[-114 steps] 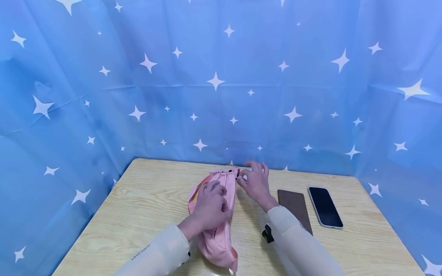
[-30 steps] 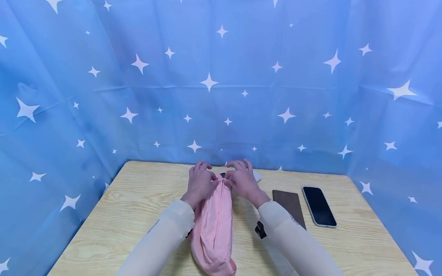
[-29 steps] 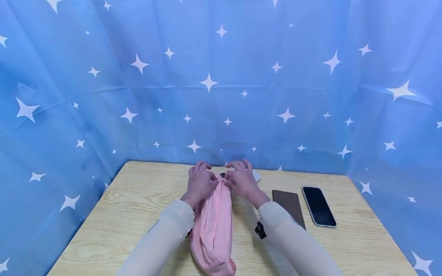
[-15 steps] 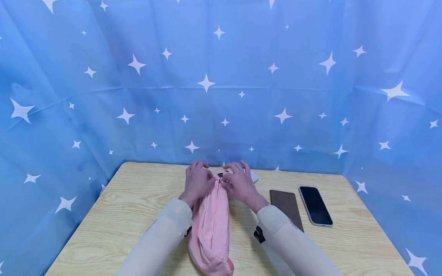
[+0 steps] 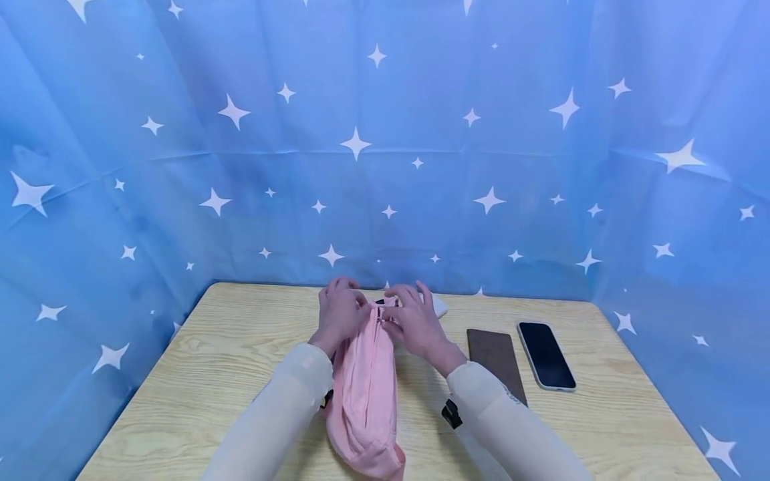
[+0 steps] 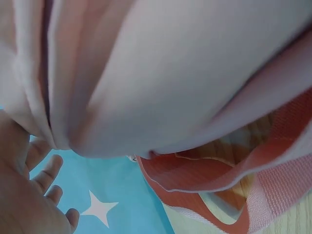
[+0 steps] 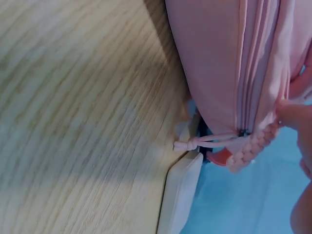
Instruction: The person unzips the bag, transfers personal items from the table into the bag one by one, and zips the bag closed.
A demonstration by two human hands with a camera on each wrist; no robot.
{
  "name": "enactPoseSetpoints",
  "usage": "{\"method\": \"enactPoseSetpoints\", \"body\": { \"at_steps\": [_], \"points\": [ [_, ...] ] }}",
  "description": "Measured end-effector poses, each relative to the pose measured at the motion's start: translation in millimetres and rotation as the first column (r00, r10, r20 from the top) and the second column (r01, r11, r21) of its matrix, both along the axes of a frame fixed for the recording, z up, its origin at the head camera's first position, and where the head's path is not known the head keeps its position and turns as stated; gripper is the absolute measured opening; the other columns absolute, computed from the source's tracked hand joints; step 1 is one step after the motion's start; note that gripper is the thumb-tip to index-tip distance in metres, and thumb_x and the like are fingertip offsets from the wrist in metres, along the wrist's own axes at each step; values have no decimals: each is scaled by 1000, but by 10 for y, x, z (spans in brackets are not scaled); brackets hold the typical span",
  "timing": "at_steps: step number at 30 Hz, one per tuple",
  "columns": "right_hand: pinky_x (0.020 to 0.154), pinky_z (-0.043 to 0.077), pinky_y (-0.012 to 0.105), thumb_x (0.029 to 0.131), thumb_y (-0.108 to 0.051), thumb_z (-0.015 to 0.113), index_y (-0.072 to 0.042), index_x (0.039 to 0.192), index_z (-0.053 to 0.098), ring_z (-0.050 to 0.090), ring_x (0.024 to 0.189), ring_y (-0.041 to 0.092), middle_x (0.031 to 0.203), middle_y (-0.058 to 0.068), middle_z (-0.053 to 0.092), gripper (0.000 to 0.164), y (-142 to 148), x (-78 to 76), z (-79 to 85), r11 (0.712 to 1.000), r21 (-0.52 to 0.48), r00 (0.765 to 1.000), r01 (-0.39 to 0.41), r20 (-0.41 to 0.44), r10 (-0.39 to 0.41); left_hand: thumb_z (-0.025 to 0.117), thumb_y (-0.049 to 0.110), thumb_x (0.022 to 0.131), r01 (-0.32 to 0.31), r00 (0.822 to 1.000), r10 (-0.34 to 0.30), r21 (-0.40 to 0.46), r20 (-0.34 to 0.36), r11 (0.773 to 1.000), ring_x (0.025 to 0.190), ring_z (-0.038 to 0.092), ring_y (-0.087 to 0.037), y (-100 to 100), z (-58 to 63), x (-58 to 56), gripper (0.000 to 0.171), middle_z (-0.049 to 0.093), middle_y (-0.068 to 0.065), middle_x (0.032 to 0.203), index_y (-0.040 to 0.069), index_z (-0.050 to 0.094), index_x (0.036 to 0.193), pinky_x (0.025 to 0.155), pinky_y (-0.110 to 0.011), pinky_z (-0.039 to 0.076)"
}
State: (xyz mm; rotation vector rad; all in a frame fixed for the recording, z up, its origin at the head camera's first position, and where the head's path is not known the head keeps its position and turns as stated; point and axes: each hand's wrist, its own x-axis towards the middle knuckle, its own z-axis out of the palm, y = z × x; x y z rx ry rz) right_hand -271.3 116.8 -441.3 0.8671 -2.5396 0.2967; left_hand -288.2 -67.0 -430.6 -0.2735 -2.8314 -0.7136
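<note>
A pink waist bag (image 5: 363,394) stands lengthwise on the table with its long zipper facing up. My left hand (image 5: 339,314) grips the bag's far left side; in the left wrist view its other fingers (image 6: 46,175) are spread below the fabric. At the far end of the zipper, my right hand (image 5: 415,327) pinches a braided pink zipper pull (image 7: 251,148). A second, knotted cord pull (image 7: 195,143) hangs from the bag's end in the right wrist view. The bag's reddish-pink strap (image 6: 195,170) loops beneath it.
A white flat object (image 5: 439,306) lies at the table's back edge, just beyond my right hand. To the right are a dark brown booklet (image 5: 498,361) and a phone (image 5: 546,355). A blue star-patterned curtain (image 5: 385,167) surrounds the wooden table (image 5: 607,401).
My left hand has gone from the bag's middle to its far end, and the bag now stands zipper up. Lately the hands have drawn slightly apart, the right a little nearer along the zipper.
</note>
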Motion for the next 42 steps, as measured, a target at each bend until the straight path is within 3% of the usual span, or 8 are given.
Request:
{"method": "enactPoseSetpoints", "body": {
  "at_steps": [14, 20, 31, 42],
  "points": [
    [113, 25, 62, 85, -26, 75, -26, 84, 72, 48, 128, 27, 127, 4, 58, 3, 59, 217, 26, 995, 35, 995, -93, -17, 93, 64, 28, 92, -43, 999, 43, -7, 6, 999, 131, 39, -29, -74, -2, -91, 19, 56, -5, 126, 15, 76, 84, 110, -54, 28],
    [111, 26, 60, 85, -26, 74, -26, 85, 73, 48, 126, 26, 128, 3, 56, 1, 85, 294, 33, 988, 60, 989, -145, -33, 147, 63, 29, 93, -33, 999, 33, -5, 13, 999, 132, 38, -29, -93, -15, -115, 20, 56, -5, 129, 16, 76, 85, 110, -54, 28],
    [113, 25, 59, 84, -30, 74, -29, 85, 72, 46, 128, 21, 127, -1, 54, 2, 147, 467, 47, 974, 80, 977, -213, 27, 212, 61, 30, 95, -30, 999, 29, 38, 25, 999, 134, 35, -30, -124, 4, -115, 22, 54, -6, 132, 15, 76, 87, 112, -55, 24],
    [116, 21, 56, 81, -32, 74, -31, 86, 73, 45, 132, 26, 127, -2, 54, 6, 196, 603, 48, 960, 78, 960, -270, 96, 262, 62, 29, 94, -42, 999, 41, 38, 13, 998, 133, 35, -30, -108, -23, -143, 22, 54, -6, 129, 14, 76, 87, 111, -55, 25]
  ]
}}
